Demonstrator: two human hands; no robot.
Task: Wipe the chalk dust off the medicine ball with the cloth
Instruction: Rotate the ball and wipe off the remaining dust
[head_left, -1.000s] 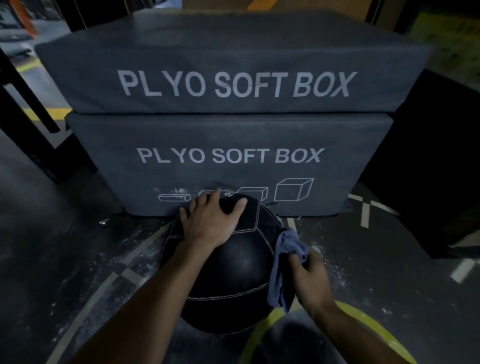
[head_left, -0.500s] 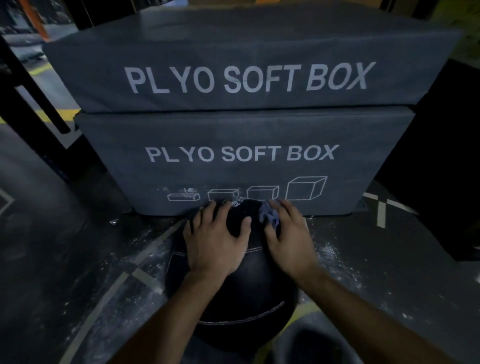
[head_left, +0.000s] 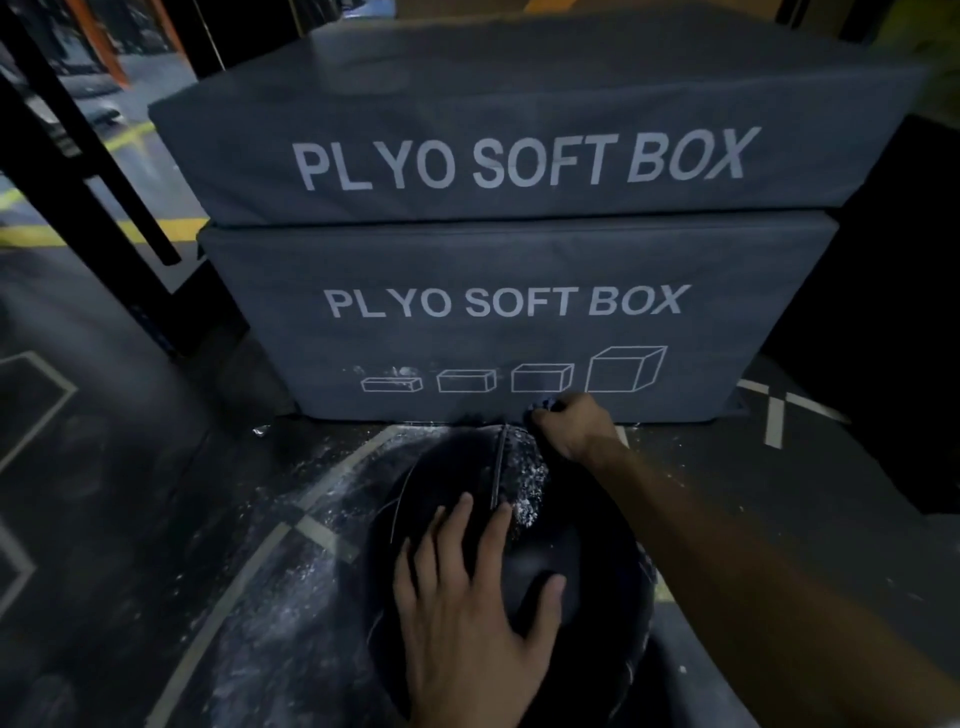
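A black medicine ball (head_left: 582, 551) with stitched seams lies on the dark floor in front of the boxes. A patch of white chalk dust (head_left: 527, 483) clings to its upper right side. My left hand (head_left: 467, 597) rests flat on the near top of the ball, fingers spread. My right hand (head_left: 569, 428) reaches over the far side of the ball and grips a bunched blue cloth (head_left: 543, 404), of which only a small bit shows at the fingertips.
Two stacked grey "PLYO SOFT BOX" blocks (head_left: 509, 306) stand right behind the ball. Chalk powder (head_left: 322, 499) is scattered on the floor to the left, across pale floor lines. A black rack post (head_left: 104, 171) rises at the left.
The ball has turned, bringing a chalky patch into view. My left hand slid back to the near top, and my right hand with the cloth moved from the side to the far edge.
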